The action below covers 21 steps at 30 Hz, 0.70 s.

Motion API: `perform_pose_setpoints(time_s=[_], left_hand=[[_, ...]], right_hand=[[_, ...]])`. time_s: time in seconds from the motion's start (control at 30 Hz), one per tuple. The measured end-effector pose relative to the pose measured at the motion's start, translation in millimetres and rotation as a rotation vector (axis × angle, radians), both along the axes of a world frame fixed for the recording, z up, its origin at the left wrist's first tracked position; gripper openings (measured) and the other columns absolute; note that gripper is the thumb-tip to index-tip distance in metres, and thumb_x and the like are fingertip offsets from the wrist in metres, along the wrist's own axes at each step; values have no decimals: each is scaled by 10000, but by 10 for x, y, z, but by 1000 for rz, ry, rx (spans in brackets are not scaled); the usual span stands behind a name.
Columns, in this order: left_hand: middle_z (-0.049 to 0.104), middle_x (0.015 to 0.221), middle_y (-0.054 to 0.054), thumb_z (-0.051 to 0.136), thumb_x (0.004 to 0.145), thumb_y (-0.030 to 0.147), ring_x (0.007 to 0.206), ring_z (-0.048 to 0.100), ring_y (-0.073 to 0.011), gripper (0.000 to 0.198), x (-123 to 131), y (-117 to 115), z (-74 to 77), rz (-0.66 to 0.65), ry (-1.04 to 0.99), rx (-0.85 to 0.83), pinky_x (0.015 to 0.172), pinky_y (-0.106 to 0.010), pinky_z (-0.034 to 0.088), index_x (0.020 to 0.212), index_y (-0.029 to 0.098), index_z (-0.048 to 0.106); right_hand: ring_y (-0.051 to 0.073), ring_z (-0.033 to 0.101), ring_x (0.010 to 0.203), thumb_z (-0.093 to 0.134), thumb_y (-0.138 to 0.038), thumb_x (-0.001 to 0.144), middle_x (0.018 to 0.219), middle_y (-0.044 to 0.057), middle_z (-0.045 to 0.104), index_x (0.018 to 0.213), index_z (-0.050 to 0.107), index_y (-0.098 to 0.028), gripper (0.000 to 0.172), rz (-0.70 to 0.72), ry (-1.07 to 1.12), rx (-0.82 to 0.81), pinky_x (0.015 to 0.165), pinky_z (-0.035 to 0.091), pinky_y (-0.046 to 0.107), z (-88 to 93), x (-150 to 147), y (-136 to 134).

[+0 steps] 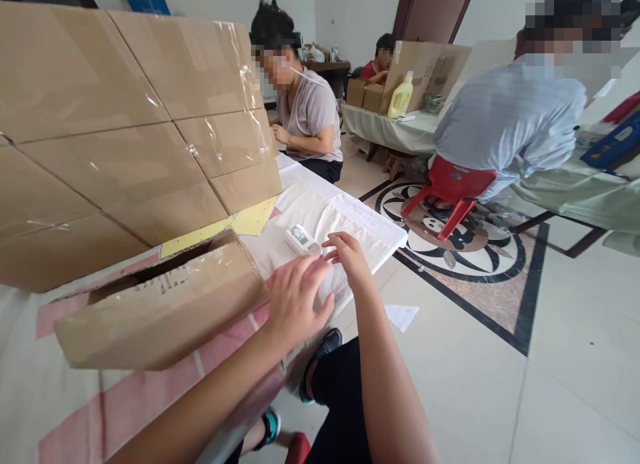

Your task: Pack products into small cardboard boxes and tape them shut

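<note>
My left hand point(296, 299) lies flat, fingers spread, on white plastic-wrapped material point(327, 217) at the table's near edge, next to the flap of a cardboard box point(165, 304). My right hand point(346, 252) rests just beyond it, fingers stretched out, fingertips touching the white wrap close to a small white device with a screen point(301, 239). Neither hand grips anything.
A tall cardboard wall point(125, 117) fills the left. A seated person point(305, 111) works at the table's far end. Another person sits on a red plastic chair point(453, 191) at a cloth-covered table point(390, 127) with a yellow bottle point(401, 96). A white paper scrap point(403, 315) lies on the tiled floor.
</note>
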<state>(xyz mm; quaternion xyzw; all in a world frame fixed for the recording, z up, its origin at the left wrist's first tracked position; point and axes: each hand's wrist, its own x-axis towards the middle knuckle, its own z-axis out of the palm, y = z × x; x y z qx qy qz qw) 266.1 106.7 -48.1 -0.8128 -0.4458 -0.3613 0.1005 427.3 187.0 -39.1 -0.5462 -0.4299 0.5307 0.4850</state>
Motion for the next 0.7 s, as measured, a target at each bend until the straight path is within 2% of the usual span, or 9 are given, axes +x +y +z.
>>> perform_pose_setpoints(time_s=[0.1, 0.17, 0.23, 0.33, 0.43, 0.5, 0.6, 0.63, 0.7], left_hand=[[433, 1599, -210, 681, 875, 349, 1529, 353, -400, 714, 237, 470, -349, 135, -127, -142, 1222, -555, 352, 1512, 147, 431], [431, 1608, -216, 724, 842, 351, 1550, 315, -417, 807, 213, 702, -479, 206, -251, -225, 1238, -570, 326, 1537, 130, 379], [456, 1603, -199, 759, 813, 353, 1543, 338, -406, 865, 136, 814, -527, 203, -329, -297, 1237, -554, 334, 1548, 146, 352], [462, 1607, -186, 777, 791, 320, 1537, 360, -387, 895, 57, 820, -515, 182, -379, -357, 1229, -537, 350, 1555, 165, 337], [444, 1627, -164, 768, 781, 283, 1551, 334, -385, 894, 49, 788, -498, 197, -406, -403, 1221, -548, 359, 1557, 181, 336], [430, 1643, -143, 745, 787, 278, 1556, 322, -383, 879, 52, 790, -506, 202, -420, -415, 1221, -549, 365, 1560, 189, 336], [432, 1647, -124, 703, 799, 257, 1555, 328, -371, 849, 47, 816, -542, 204, -428, -420, 1214, -538, 386, 1562, 190, 336], [445, 1639, -126, 697, 806, 268, 1551, 335, -372, 837, 46, 828, -557, 202, -427, -414, 1206, -536, 398, 1559, 186, 342], [483, 1608, -136, 682, 840, 326, 1538, 358, -379, 784, 47, 855, -590, 201, -436, -383, 1195, -539, 413, 1544, 176, 370]], right_hand=[[126, 673, 680, 601, -424, 818, 1015, 53, 758, 1023, 660, -190, 317, -39, 0, -1, 646, 473, 265, -59, 83, -41], [134, 677, 700, 609, -443, 826, 1015, 57, 766, 1049, 663, -191, 341, -64, -4, 1, 652, 469, 265, -107, 158, -89], [133, 664, 695, 605, -455, 844, 1021, 62, 773, 1084, 656, -193, 358, -87, -32, 24, 664, 468, 274, -117, 223, -125], [147, 653, 734, 593, -420, 863, 1047, 72, 771, 1144, 614, -197, 360, -137, -132, 117, 697, 480, 296, 2, 233, -65], [206, 673, 1011, 570, -392, 899, 1135, 82, 736, 1283, 520, -229, 420, -278, -259, 333, 803, 513, 337, 207, 83, 146], [235, 633, 1180, 528, -384, 945, 1206, 92, 693, 1400, 421, -265, 482, -350, -337, 508, 892, 519, 390, 281, -65, 281], [268, 572, 1287, 478, -358, 997, 1325, 121, 607, 1488, 324, -299, 518, -400, -463, 723, 982, 499, 474, 188, -241, 330], [277, 560, 1296, 483, -351, 1001, 1363, 128, 578, 1488, 327, -307, 513, -381, -515, 786, 997, 493, 491, 108, -277, 307], [282, 563, 1270, 515, -337, 995, 1427, 135, 528, 1476, 343, -318, 511, -247, -600, 893, 987, 502, 498, -76, -320, 244]])
